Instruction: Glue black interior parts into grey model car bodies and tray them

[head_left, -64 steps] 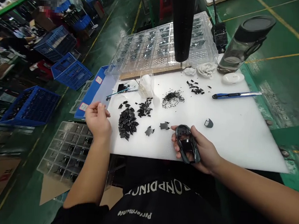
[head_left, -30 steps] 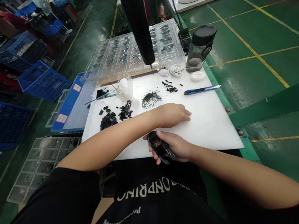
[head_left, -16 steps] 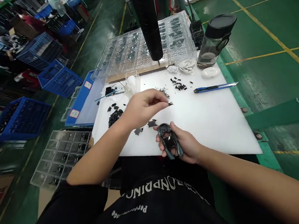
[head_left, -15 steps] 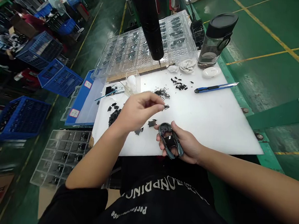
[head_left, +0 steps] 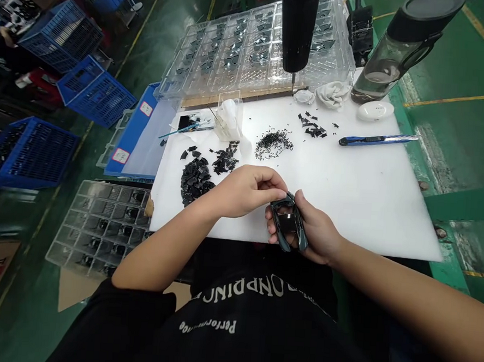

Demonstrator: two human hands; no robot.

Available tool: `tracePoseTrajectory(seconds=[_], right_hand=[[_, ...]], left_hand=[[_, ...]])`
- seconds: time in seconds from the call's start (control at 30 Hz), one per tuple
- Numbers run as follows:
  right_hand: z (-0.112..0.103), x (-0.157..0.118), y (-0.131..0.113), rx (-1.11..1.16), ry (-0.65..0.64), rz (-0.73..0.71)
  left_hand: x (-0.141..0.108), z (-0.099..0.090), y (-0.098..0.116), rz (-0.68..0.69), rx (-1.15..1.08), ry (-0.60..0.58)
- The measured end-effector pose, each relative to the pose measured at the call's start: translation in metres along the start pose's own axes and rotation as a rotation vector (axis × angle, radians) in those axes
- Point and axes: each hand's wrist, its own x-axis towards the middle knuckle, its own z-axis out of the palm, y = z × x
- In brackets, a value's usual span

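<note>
My right hand (head_left: pixel 319 229) is closed around a dark grey-green toy car body shell (head_left: pixel 289 223), with its openings facing up and its narrow end pointing away from me. Thumb and forefinger of my left hand (head_left: pixel 253 191) are pinched at the far end of the shell. The small black part held there is mostly hidden by the fingertips. Beyond my hands lies a heap of tiny black screws (head_left: pixel 274 143). Left of them are a pile of flat black pieces (head_left: pixel 196 179) and a smaller pile of black pieces (head_left: pixel 226 157).
An electric screwdriver (head_left: pixel 299 31) hangs over the white board (head_left: pixel 372 200). Behind it stands a clear compartment tray (head_left: pixel 221 54) of parts. A blue utility knife (head_left: pixel 378 140), a white case (head_left: pixel 375 111) and a water bottle (head_left: pixel 386 64) are at right. More black bits (head_left: pixel 313 126) lie nearby.
My left hand has brought the small black part down and right to the far end of the car shell. My right hand still holds the shell. The camera view has shifted.
</note>
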Motion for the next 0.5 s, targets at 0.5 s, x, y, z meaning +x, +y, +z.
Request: tracePoseTrajectory(seconds=[0.5], right_hand=[[-0.0003,0.0006,0.0000,-0.007,0.023,0.011]], left_hand=[[0.0026,0.0049,-0.0043,0.069,0.239,0.062]])
